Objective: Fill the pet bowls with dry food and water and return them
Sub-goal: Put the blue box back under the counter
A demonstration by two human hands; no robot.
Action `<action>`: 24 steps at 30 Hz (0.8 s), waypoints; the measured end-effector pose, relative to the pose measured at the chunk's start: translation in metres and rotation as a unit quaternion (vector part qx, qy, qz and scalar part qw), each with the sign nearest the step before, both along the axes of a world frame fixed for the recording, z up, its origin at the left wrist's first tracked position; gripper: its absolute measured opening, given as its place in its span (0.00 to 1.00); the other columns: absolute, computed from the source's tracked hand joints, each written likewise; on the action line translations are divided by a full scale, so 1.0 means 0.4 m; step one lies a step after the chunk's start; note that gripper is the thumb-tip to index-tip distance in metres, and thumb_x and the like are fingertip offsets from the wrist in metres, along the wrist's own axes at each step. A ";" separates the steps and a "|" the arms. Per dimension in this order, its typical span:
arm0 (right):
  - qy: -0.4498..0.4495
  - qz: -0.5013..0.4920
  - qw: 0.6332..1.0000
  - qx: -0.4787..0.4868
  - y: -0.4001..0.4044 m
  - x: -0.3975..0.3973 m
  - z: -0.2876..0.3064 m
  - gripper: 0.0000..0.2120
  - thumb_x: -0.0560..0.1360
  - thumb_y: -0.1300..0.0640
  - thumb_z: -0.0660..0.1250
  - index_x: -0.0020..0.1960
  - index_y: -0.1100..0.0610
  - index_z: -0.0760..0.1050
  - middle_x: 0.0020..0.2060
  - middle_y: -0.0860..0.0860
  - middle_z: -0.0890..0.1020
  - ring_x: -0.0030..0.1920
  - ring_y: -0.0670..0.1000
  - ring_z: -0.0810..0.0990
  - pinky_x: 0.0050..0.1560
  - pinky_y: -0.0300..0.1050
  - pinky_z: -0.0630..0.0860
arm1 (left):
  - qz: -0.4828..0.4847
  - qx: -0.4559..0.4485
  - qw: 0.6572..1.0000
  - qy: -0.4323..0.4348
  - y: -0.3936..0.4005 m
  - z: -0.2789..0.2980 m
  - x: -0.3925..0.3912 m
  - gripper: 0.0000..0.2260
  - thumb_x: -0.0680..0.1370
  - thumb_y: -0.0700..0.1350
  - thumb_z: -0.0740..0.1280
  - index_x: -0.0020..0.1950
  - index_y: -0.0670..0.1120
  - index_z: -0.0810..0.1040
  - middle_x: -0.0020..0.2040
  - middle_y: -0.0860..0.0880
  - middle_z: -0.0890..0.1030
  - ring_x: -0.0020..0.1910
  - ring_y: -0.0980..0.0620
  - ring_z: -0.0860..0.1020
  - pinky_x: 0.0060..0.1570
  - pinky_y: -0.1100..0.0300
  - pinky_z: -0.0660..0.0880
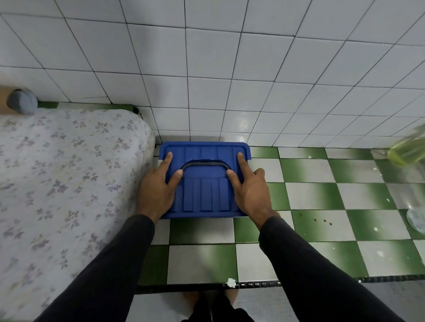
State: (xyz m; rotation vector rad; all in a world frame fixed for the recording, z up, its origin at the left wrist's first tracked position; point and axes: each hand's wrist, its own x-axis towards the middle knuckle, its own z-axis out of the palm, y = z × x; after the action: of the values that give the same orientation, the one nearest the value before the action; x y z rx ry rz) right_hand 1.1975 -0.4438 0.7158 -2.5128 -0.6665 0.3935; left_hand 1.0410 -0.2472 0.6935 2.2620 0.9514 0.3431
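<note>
A blue plastic storage box with a ribbed lid (205, 194) stands on the green and white checked floor, against the tiled wall and next to a mattress. A dark handle (204, 163) lies flat in the lid's recess. My left hand (154, 189) lies on the lid's left side, thumb and forefinger on top and the other fingers wrapped over the edge. My right hand (252, 190) holds the right side the same way. The lid sits flat on the box. No pet bowl or food is in view.
A mattress with a flowered sheet (50, 178) fills the left side. A blurred yellow-green bottle (411, 149) and a clear plastic object (423, 218) stand at the far right. A dark threshold strip (259, 284) crosses the floor just ahead of my bare feet.
</note>
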 end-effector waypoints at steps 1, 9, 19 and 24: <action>0.001 -0.001 1.000 0.003 -0.007 -0.008 0.008 0.32 0.80 0.32 0.53 0.80 0.35 0.45 0.54 0.55 0.66 0.41 0.52 0.75 0.50 0.50 0.82 | -0.002 0.001 1.000 -0.008 -0.006 0.007 -0.008 0.29 0.84 0.60 0.60 0.84 0.54 0.59 0.68 0.40 0.77 0.65 0.43 0.75 0.62 0.59 0.67; -0.018 -0.017 1.000 0.009 -0.088 -0.074 0.056 0.33 0.79 0.31 0.53 0.80 0.35 0.47 0.54 0.55 0.68 0.45 0.54 0.76 0.52 0.51 0.81 | -0.008 0.010 1.000 -0.007 -0.074 0.054 -0.071 0.30 0.83 0.64 0.58 0.84 0.56 0.59 0.63 0.39 0.79 0.59 0.44 0.78 0.61 0.58 0.71; -0.023 -0.009 0.999 0.036 -0.246 -0.168 0.095 0.32 0.79 0.30 0.52 0.80 0.36 0.49 0.58 0.55 0.68 0.48 0.52 0.74 0.55 0.49 0.77 | 0.011 0.018 1.000 -0.015 -0.245 0.121 -0.177 0.33 0.80 0.67 0.55 0.83 0.55 0.61 0.39 0.49 0.72 0.40 0.48 0.74 0.51 0.50 0.77; -0.024 0.006 0.999 0.031 -0.348 -0.235 0.119 0.32 0.79 0.30 0.52 0.80 0.36 0.49 0.56 0.55 0.67 0.47 0.53 0.74 0.54 0.50 0.78 | 0.027 0.008 0.999 -0.023 -0.353 0.115 -0.255 0.29 0.83 0.64 0.59 0.83 0.59 0.58 0.70 0.38 0.76 0.68 0.41 0.75 0.62 0.57 0.67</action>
State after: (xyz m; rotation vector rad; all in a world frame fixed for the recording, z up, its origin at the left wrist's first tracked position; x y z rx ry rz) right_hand 1.1035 -0.5829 0.7633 -2.4685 -0.7016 0.3126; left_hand 0.9388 -0.3885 0.7395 2.2366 0.9902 0.4253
